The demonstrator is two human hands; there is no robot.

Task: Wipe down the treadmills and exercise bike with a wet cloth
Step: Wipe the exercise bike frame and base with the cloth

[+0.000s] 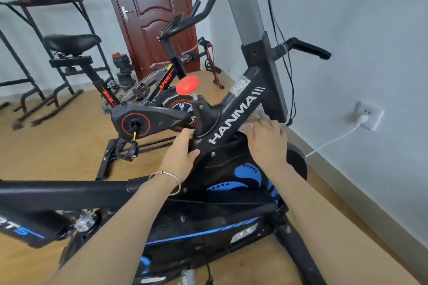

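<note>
My right hand (266, 141) lies flat, fingers stretched over the wet cloth (258, 116), pressing it against the exercise bike (234, 113) where the sloping frame tube meets the upright post. My left hand (183, 151) curls round the frame just below the red knob (187, 84). Beyond my left hand a second bike (148, 120) stands close, with a door (150, 7) behind it. Black cables (281, 37) hang just past my right fingertips, and further right is a wall socket (368, 115).
</note>
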